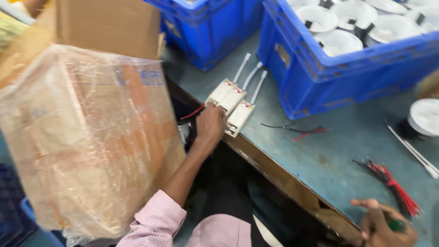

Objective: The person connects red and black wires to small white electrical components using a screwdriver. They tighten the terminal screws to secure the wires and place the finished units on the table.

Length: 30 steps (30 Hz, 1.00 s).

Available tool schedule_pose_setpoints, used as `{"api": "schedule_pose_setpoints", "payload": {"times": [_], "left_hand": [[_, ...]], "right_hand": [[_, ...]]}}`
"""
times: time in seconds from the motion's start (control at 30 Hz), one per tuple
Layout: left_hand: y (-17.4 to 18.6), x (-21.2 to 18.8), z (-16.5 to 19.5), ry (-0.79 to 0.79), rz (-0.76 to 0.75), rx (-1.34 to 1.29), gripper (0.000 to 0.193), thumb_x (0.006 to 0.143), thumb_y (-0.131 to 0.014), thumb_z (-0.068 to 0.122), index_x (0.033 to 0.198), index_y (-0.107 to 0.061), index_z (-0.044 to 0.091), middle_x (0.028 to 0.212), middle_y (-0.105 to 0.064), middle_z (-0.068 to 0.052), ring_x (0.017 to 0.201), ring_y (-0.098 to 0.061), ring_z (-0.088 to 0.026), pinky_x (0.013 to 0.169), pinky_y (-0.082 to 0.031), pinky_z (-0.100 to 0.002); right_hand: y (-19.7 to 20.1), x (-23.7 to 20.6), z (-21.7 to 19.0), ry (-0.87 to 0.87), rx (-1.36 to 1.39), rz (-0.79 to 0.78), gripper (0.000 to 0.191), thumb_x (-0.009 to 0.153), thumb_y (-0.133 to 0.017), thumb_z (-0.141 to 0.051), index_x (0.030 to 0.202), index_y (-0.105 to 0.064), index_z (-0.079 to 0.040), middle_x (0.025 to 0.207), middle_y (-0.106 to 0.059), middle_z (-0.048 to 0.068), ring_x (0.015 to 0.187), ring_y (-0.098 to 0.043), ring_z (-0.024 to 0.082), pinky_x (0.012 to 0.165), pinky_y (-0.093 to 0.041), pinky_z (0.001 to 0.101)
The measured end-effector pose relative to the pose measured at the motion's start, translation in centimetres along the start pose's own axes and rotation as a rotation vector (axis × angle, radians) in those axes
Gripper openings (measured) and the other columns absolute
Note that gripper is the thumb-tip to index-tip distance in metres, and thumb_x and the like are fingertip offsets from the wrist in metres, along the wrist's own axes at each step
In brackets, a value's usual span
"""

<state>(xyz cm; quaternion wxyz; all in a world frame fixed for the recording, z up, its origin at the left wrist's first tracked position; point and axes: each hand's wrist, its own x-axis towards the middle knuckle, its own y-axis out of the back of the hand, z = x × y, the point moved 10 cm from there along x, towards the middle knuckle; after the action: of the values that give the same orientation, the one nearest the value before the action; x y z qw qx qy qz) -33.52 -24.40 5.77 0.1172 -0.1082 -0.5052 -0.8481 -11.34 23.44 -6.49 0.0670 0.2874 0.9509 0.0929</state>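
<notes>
Three white rectangular driver boxes [231, 106] with white cables are laid side by side at the edge of a blue-grey table [338, 151], where the left hand [211, 122] is pressed on them, fingers together. The right hand [383, 223] is closed on a green object [396, 225] near a red wire bundle [396, 187]. Blue crates [320, 77] are seen behind.

Right hand [386, 224] cut off by bottom edge; its grip unclear.
</notes>
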Motion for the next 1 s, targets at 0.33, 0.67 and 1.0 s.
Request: {"api": "schedule_pose_setpoints", "payload": {"times": [0.33, 0.67, 1.0], "left_hand": [[2.9, -2.3, -5.4, 0.308, 0.157, -1.158, 0.021, 0.093, -0.07, 0.013, 0.106, -0.07, -0.003, 0.098, -0.068, -0.007, 0.076, -0.065, -0.013, 0.068, -0.06, -0.03], [-1.9, -11.5, 9.1, -0.006, -0.386, -1.233, 0.015, 0.096, -0.071, 0.013, 0.092, -0.063, 0.001, 0.111, -0.068, -0.008, 0.081, -0.061, -0.011, 0.07, -0.052, -0.028], [-7.5, -15.4, 13.5, -0.481, -0.13, -0.734, 0.019, 0.095, -0.072, 0.016, 0.091, -0.061, 0.0, 0.137, -0.062, -0.027, 0.125, -0.062, -0.039, 0.105, -0.053, -0.045]], "right_hand": [[0.1, 1.8, 1.8, -0.144, -0.225, -0.171, 0.045, 0.104, -0.057, -0.032, 0.105, -0.073, 0.011, 0.049, -0.053, 0.014, 0.039, -0.043, 0.018, 0.04, -0.034, 0.0332], [-1.8, 2.9, 1.7, -0.221, -0.419, -0.282, 0.051, 0.11, -0.052, -0.041, 0.111, -0.075, 0.005, 0.048, -0.054, 0.017, 0.038, -0.049, 0.023, 0.041, -0.038, 0.0383], [-3.7, 1.7, -0.7, -0.309, -0.466, -0.334, 0.05, 0.109, -0.051, -0.035, 0.108, -0.075, 0.009, 0.047, -0.058, 0.021, 0.038, -0.06, 0.027, 0.039, -0.044, 0.0383]]}}
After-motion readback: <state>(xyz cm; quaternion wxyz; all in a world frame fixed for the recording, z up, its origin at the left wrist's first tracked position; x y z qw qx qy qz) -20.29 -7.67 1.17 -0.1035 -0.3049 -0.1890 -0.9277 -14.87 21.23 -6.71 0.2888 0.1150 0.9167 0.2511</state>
